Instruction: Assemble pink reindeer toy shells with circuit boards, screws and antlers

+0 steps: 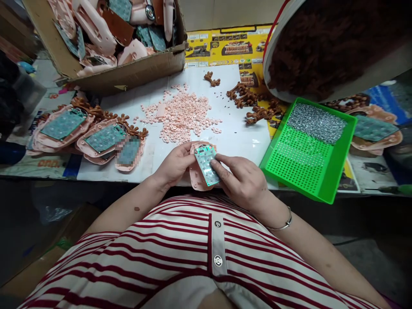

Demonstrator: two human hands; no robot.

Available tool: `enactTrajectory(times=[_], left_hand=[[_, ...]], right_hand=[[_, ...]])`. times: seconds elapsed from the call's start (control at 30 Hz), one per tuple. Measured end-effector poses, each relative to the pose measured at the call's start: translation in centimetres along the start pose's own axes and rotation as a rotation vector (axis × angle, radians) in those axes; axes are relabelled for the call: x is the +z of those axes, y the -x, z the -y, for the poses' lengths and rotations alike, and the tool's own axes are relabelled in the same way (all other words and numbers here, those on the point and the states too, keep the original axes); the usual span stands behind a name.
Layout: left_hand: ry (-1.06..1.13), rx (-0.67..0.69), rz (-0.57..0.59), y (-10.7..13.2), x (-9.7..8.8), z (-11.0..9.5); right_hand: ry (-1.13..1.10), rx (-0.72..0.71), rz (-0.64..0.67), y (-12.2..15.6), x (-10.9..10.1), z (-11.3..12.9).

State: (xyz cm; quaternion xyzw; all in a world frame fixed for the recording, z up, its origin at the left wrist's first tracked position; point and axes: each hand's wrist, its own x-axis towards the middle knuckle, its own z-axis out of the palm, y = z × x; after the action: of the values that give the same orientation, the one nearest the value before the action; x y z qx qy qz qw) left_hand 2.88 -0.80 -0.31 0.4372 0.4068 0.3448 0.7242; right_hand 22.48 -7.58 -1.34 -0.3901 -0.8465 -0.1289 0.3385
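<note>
At the table's front edge, my left hand grips a pink plastic shell by its upper left side. My right hand pinches the right edge of a green circuit board, its thumb and fingers closed on it. The board lies tilted over the open shell, covering much of its inside. Just beyond my hands is a heap of small pink plastic buttons on a white sheet. Brown antler-shaped pieces lie farther right, with a single one apart from them.
A cardboard box of pink shells and boards stands back left. Shells with boards and antlers are stacked at left, another at far right. A green tray holds screws. A tilted tub of brown pieces stands back right.
</note>
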Motion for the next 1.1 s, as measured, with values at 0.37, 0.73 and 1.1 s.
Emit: enactTrajectory(times=[0.37,0.73,1.1], left_hand=[[0.001,0.035,-0.038,0.2,-0.1,0.3],[0.011,0.107,-0.036,0.4,-0.2,0.3],[-0.007,0.101,-0.058,0.3,0.0,0.4]], right_hand=[[0.015,-0.002,-0.017,0.1,0.6,0.9],[-0.030,0.032,-0.025,0.4,1.2,1.0],[0.011,0.003,0.007,0.2,1.0,1.1]])
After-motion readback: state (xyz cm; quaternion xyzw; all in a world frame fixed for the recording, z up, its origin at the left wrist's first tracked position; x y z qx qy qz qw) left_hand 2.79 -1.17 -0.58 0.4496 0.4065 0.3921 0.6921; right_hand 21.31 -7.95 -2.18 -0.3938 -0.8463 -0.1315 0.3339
